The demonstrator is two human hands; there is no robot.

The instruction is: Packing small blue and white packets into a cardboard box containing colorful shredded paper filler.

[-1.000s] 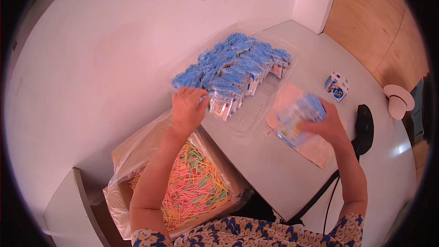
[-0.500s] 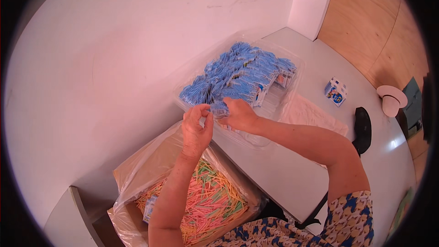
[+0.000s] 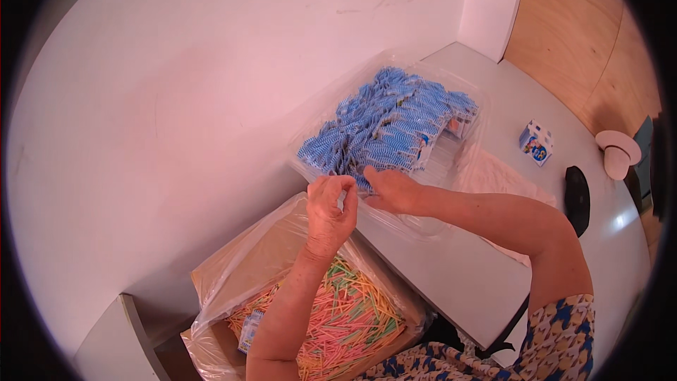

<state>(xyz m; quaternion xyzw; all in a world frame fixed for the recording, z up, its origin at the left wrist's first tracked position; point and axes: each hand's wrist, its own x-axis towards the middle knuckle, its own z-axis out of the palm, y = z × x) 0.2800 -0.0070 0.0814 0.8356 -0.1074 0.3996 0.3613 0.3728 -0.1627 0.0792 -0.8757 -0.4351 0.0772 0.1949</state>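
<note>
A clear plastic tray (image 3: pixel 455 152) on the table holds rows of small blue-and-white striped packets (image 3: pixel 388 120). My right hand (image 3: pixel 396 192) is at the tray's near edge, thumb and fingers closed on a blue packet (image 3: pixel 363 182). Close to its left, my left hand (image 3: pixel 330 208) is raised with thumb and forefinger pinched together; whatever they hold, if anything, cannot be made out. Below my left forearm stands a carton (image 3: pixel 243 247) lined with clear plastic, full of thin pink, yellow and green sticks (image 3: pixel 345 317). Another blue packet (image 3: pixel 249 331) lies on them at the left.
A pink cloth (image 3: pixel 493 173) lies right of the tray. Beyond it on the table (image 3: pixel 430 268) are a small blue-and-white box (image 3: pixel 537 142) and a black object (image 3: pixel 577 201). A pale hat (image 3: pixel 618 154) is at the far right. The wall (image 3: pixel 211 99) runs along the left.
The view has shifted, so everything sits further right and slightly lower. My left hand's pinched fingers have come away from the blue packet, which stays with my right hand.
</note>
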